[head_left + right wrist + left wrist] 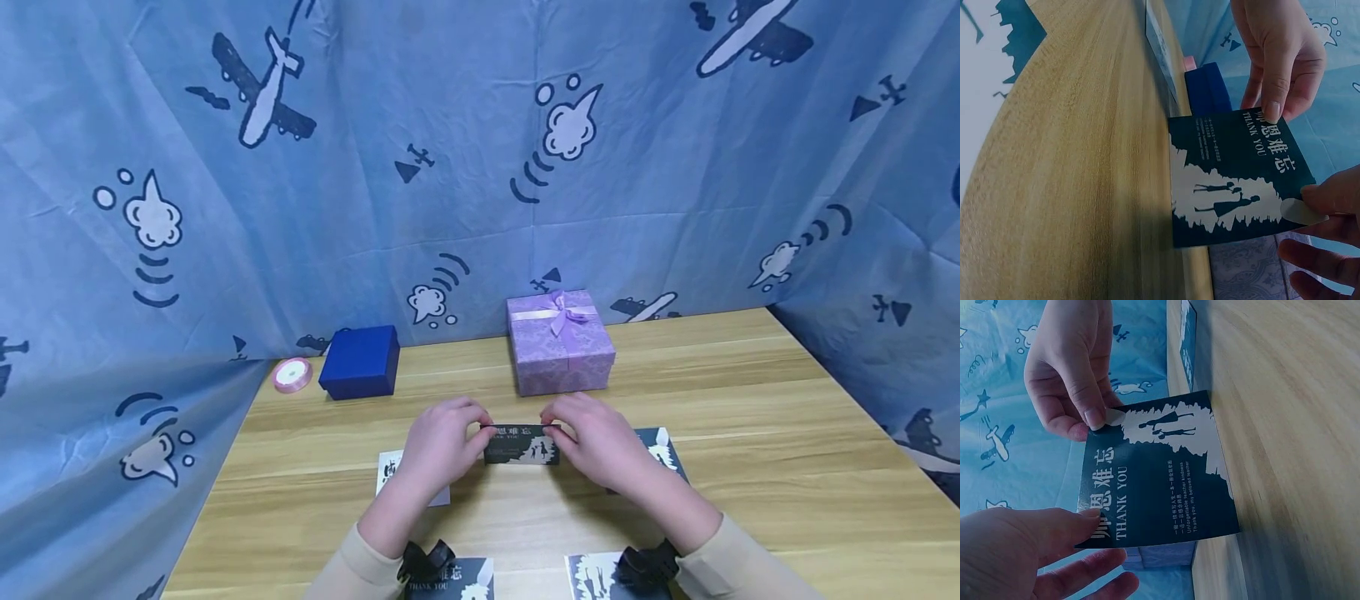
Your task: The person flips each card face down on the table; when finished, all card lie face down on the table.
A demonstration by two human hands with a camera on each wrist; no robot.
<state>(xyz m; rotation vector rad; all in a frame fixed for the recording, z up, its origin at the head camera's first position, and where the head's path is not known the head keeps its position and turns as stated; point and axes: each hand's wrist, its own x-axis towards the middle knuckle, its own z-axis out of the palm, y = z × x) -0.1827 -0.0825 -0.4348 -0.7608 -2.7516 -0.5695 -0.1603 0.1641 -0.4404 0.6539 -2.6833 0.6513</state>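
- Head view: the left hand (442, 442) pinches the upper left corner of a dark-green-and-white "THANK YOU" card (521, 450).
- The right hand (597, 440) pinches its upper right corner.
- The card stands tilted between both hands over the wood-grain bench (772, 408), nearer than a lilac, ribbon-tied box (561, 346).

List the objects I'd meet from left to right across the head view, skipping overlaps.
Round pink ribbon spool → rectangular dark blue box → held dark teal printed card → partly hidden teal-and-white printed card.
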